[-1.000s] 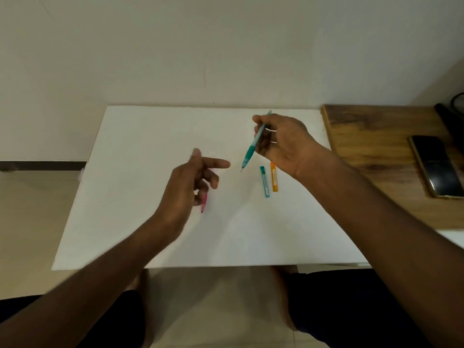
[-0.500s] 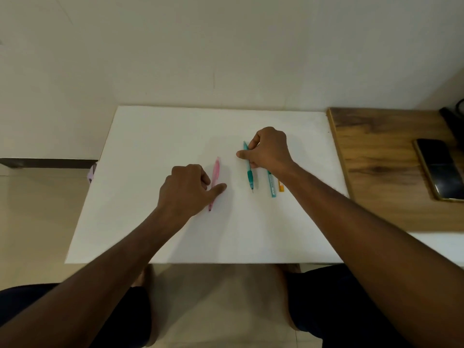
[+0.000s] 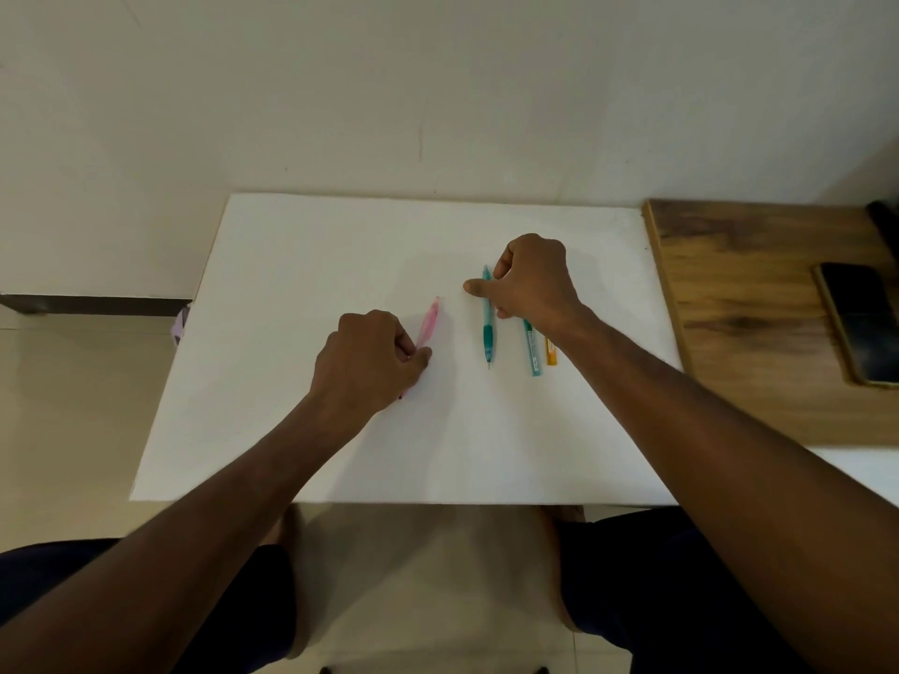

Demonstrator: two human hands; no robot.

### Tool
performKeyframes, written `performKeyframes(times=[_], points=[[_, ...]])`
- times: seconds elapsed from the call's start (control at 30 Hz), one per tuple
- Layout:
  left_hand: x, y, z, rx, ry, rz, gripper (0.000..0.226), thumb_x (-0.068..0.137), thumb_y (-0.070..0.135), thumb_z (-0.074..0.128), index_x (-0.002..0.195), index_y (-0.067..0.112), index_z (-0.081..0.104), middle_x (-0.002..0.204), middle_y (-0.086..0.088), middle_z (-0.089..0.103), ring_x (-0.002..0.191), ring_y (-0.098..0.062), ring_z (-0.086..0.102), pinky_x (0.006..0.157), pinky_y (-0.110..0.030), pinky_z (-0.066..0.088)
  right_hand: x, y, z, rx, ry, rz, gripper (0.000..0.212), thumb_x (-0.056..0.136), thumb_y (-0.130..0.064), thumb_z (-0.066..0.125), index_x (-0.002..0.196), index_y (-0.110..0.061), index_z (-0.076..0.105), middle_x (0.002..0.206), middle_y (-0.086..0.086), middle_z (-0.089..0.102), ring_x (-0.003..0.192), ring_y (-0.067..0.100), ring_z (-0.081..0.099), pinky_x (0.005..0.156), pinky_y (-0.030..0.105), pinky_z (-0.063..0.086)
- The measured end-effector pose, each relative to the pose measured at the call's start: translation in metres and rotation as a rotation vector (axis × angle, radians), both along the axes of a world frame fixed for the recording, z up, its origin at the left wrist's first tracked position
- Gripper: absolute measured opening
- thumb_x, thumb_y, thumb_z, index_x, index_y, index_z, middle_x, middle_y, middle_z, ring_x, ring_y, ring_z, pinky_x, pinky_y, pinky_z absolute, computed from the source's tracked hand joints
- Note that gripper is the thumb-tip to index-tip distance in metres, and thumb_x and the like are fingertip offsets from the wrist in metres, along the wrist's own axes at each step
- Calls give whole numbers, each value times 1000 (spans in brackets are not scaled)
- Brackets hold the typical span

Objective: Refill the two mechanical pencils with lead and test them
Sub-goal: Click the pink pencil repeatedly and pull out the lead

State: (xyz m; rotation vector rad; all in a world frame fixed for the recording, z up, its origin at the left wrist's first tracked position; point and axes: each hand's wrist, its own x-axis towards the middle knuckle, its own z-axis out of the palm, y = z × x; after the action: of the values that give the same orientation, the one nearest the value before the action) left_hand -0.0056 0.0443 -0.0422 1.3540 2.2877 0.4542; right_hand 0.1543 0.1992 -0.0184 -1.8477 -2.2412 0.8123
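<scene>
Just slim translucent plastic pencils (image 3: 487,328), flat sheet (image 3: 301,265).

White sheet (image 3: 301,284), pencils (image 3: 487,333), lead tubes (image 3: 533,355)

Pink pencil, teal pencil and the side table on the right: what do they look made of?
Pink pencil: see-through tinted plastic, glossy. Teal pencil: same clear plastic, with a darker, probably rubbery grip near the tip. Side table: wood or a wood-look laminate, brown grain showing, matte.
</scene>
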Motion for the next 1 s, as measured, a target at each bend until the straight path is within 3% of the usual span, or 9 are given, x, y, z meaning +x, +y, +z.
performKeyframes(times=[0.1,0.23,0.3,0.47,0.6,0.7,0.8,0.9,1.0], points=[[1,-1,2,0,-6,4,28,86,44,80,69,27,66,64,10,72,64,-13,70,57,-25,51,-2,-2,11,103,122,-4,42,86,-50,83,81,-14,63,82,1,73,74,18,73,78,38,63],[2,0,12,114,-102,29,23,88,42,81,75,26,71,62,12,71,60,-3,68,57,-23,54,-11,-9,31,249,483,-93,26,99,-37,69,90,-13,68,77,-3,73,74,16,73,80,41,63],[5,2,21,264,-191,47,21,87,42,82,78,26,73,63,14,71,60,-2,68,56,-11,48,-15,-16,39,129,610,-149,28,103,-41,61,96,-15,69,81,-4,76,77,13,74,82,40,65],[17,3,36,443,-239,40,18,88,35,82,79,21,74,67,13,74,64,-3,71,63,-5,47,-20,-37,42,-526,805,-16,43,107,-49,51,109,-13,76,95,4,81,91,21,77,91,41,61],[17,6,38,479,-236,38,21,88,35,82,82,17,75,74,12,76,67,-6,71,66,-6,47,-21,-48,37,-499,902,68,32,111,-31,50,102,-14,76,92,2,80,84,12,74,86,35,59],[18,6,39,526,-292,-12,18,92,38,80,90,21,75,83,13,77,73,-8,73,69,-11,51,-20,-49,42,-503,1038,-1,32,112,-31,47,96,-16,69,85,2,76,81,14,70,77,31,56],[16,8,44,452,-630,29,16,101,38,70,98,23,76,94,7,78,77,-14,73,63,-32,58,-19,-44,53,-571,1309,-102,28,113,-30,44,96,-15,61,71,3,57,66,17,57,71,34,50],[19,6,51,326,-1003,179,35,109,45,54,97,23,79,97,3,79,76,-11,68,64,-30,53,-13,-37,67,-709,1588,-110,31,114,-37,39,94,-17,53,63,-3,34,53,10,30,54,26,37],[32,0,50,165,-1313,291,55,108,60,39,105,26,82,100,6,77,75,-10,61,66,-29,47,0,-31,77,-883,1762,-70,50,109,-58,31,78,-20,41,59,-7,19,48,8,14,43,23,16]])
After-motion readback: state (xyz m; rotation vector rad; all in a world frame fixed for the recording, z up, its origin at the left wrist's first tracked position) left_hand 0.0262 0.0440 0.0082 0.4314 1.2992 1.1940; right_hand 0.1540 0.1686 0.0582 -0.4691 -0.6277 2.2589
